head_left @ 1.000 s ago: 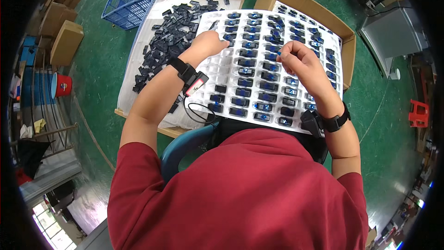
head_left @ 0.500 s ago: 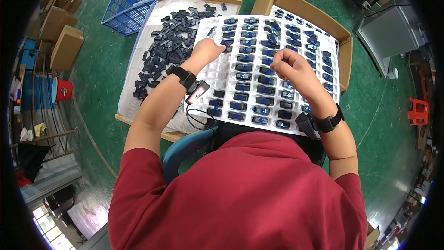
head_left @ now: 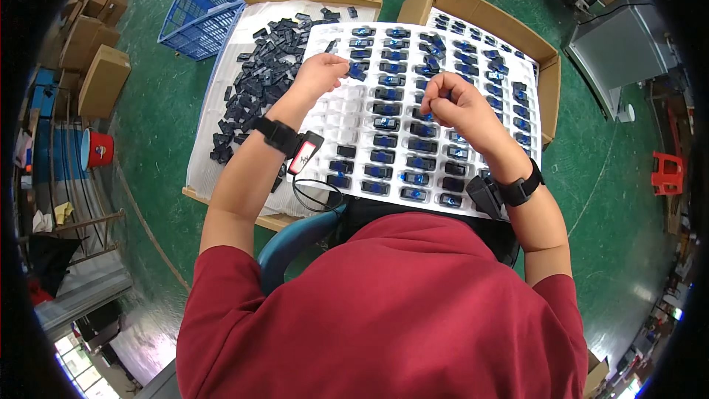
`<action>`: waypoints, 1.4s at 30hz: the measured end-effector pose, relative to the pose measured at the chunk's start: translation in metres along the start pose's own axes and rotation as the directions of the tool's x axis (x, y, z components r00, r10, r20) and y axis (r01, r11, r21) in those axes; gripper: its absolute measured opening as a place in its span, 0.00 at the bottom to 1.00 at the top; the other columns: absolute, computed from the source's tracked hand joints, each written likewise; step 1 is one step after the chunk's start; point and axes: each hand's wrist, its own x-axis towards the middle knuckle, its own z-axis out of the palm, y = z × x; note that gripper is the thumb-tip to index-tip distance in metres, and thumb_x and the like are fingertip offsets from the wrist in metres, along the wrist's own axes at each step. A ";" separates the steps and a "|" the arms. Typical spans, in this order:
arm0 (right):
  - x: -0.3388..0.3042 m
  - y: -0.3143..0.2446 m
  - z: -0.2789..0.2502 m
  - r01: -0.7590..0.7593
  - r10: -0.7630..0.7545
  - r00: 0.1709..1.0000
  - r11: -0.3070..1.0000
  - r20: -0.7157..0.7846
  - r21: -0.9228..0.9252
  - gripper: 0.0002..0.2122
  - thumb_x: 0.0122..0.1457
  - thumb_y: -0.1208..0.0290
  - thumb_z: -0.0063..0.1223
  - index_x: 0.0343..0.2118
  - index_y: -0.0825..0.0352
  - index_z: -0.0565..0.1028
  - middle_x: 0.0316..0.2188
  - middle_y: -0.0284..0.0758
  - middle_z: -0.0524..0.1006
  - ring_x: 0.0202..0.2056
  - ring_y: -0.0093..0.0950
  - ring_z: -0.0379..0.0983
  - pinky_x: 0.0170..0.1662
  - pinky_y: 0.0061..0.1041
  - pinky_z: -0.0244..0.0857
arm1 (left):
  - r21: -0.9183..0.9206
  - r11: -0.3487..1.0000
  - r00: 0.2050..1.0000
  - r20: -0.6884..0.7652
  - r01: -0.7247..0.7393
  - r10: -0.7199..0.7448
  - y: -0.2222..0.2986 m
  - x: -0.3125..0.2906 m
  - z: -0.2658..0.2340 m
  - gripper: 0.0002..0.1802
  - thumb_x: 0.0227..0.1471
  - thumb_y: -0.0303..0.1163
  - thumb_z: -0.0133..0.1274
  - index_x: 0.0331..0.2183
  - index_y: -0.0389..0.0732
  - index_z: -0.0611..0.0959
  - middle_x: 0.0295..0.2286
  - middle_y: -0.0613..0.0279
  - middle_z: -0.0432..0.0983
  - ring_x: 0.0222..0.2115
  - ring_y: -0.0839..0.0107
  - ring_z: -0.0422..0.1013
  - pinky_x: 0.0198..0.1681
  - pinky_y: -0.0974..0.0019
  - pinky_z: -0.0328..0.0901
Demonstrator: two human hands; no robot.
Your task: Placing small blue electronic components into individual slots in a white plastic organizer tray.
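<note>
A white moulded tray holds rows of small black plastic parts with a blue sheen, lying in its pockets. Above its upper left area is my left hand, closed, with thumb and fingertips at the end of a tilted black plastic part. My right hand hovers over the middle right of the tray with fingers curled into a pinch. Whatever those fingertips hold, if anything, is too small or hidden to make out. A few parts lie stacked crookedly over the upper pockets.
Left of the tray, a loose heap of black parts covers a lined, wood-edged surface. Behind it stands a blue plastic crate. A cardboard box with another filled tray sits at the far right. A cable hangs from my left wrist.
My left hand has drawn back slightly up and to the left, and the part at its fingertips now lies tilted. My right hand has shifted slightly left, still pinched.
</note>
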 end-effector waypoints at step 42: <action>0.003 -0.013 0.031 0.495 -0.623 0.754 0.328 0.210 -0.804 0.04 0.45 0.75 0.54 0.23 0.67 0.71 0.21 0.38 0.72 0.26 0.38 0.71 0.29 0.33 0.66 | -0.212 0.976 0.926 0.357 -0.048 0.123 0.069 -0.085 0.014 0.13 0.48 0.35 0.57 0.32 0.34 0.81 0.20 0.69 0.73 0.20 0.84 0.65 0.23 0.80 0.60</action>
